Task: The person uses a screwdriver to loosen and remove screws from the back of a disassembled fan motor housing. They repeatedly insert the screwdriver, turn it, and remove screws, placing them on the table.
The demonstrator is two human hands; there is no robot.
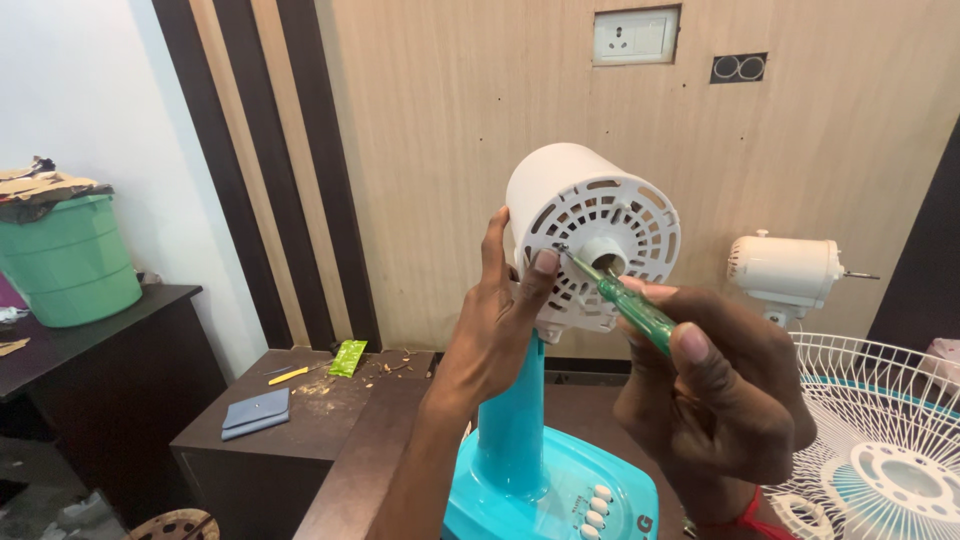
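Observation:
A white vented fan motor housing (590,215) sits atop a turquoise fan stand (515,420) in the middle of the view. My left hand (500,320) grips the housing's left side, thumb on its rear grille. My right hand (715,390) holds a screwdriver with a clear green handle (632,310). Its tip rests at the grille next to the central hub.
The stand's base (555,495) has white push buttons. A second white fan motor (785,268) and a white wire fan guard (880,440) are at right. At left, a dark low table (330,400) carries a grey wallet, a yellow tool and a green packet. A green bucket (68,262) stands on a dark cabinet.

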